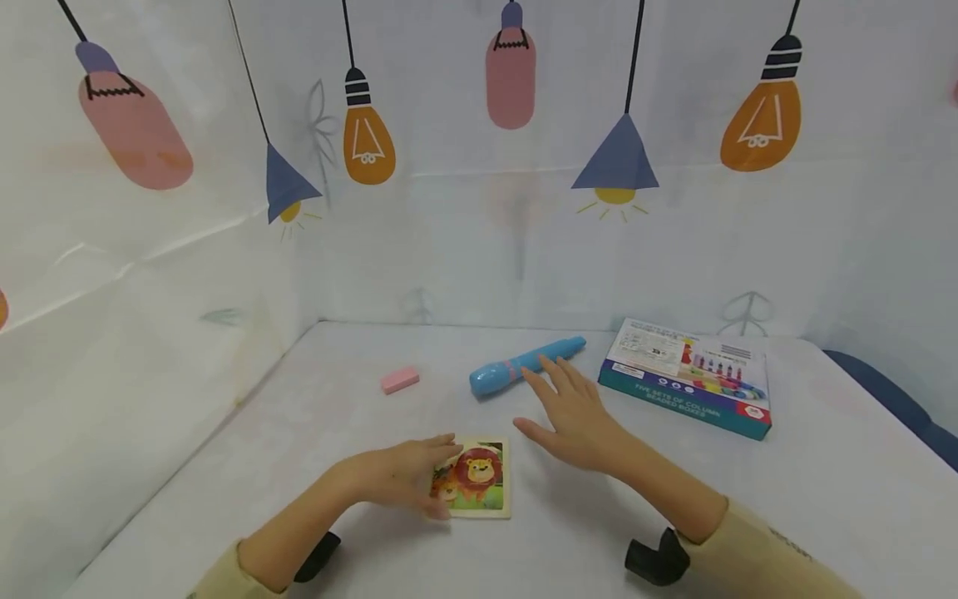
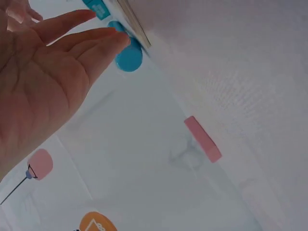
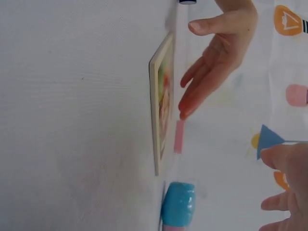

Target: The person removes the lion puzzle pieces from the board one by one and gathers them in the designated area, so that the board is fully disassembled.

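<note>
A square wooden lion picture board [image 1: 477, 477] lies flat on the table. Above its left part hovers my left hand [image 1: 404, 474], fingers extended; the right wrist view shows a gap between that hand [image 3: 216, 62] and the board [image 3: 163, 96]. To the right of the board, my right hand [image 1: 572, 416] is held over the table with fingers spread, holding nothing. Its fingertips overlap a light-blue torch-shaped object [image 1: 516, 370] with pink bands in the head view. Only part of the right hand [image 3: 288, 178] enters the right wrist view.
A pink block, like an eraser [image 1: 400, 380], lies behind the left hand. On the right stands a flat box of column beads [image 1: 684, 378]. A printed white curtain [image 1: 449, 241] hangs behind the table, and a dark blue chair back [image 1: 883, 391] shows beyond its right edge.
</note>
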The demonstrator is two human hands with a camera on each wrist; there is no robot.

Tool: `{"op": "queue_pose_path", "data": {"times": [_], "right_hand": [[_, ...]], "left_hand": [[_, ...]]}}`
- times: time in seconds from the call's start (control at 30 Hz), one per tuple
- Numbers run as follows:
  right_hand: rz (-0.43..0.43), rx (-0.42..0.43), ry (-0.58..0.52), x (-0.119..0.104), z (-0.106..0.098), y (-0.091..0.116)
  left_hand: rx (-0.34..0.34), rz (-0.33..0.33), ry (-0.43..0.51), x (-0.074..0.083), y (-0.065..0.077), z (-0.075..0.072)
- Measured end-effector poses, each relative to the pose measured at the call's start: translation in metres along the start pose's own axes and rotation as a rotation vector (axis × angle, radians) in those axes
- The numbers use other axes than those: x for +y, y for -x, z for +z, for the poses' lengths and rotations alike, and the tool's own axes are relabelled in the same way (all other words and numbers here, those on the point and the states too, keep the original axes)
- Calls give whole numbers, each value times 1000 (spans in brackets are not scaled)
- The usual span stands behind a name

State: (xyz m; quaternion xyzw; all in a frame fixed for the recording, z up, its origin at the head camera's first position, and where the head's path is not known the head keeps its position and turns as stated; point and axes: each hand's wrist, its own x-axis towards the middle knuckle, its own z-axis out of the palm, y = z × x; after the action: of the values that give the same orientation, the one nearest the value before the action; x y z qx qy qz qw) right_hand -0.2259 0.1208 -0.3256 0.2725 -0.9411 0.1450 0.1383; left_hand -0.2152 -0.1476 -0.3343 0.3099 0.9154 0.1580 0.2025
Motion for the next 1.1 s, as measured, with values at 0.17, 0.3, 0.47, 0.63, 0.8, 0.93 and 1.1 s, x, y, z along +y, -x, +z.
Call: {"op": "queue_pose_path", "data": {"times": [0.17,0.3,0.47,0.63,0.8,0.93,1.1], "right_hand": [[-35,-11,-35,-10,7,-9],[-85,-67,-33,-19,18,-14],[-99,-140,-36,-25,33,-14],[-111,-174,-79,-26,41,-15],[-174,-172,-116,-26,54,-18],[-217,-193,-151,-28,64,-17],[-253,-191,-210,-32,72,-17]], "left_hand": [[-41,21,-19,6,0,4],[-52,27,-34,8,2,6],[-45,28,-45,9,1,4],[-42,11,-51,8,1,3],[-40,-5,-42,8,2,2],[-41,-14,-30,6,3,2],[-43,-72,11,4,4,6]]}}
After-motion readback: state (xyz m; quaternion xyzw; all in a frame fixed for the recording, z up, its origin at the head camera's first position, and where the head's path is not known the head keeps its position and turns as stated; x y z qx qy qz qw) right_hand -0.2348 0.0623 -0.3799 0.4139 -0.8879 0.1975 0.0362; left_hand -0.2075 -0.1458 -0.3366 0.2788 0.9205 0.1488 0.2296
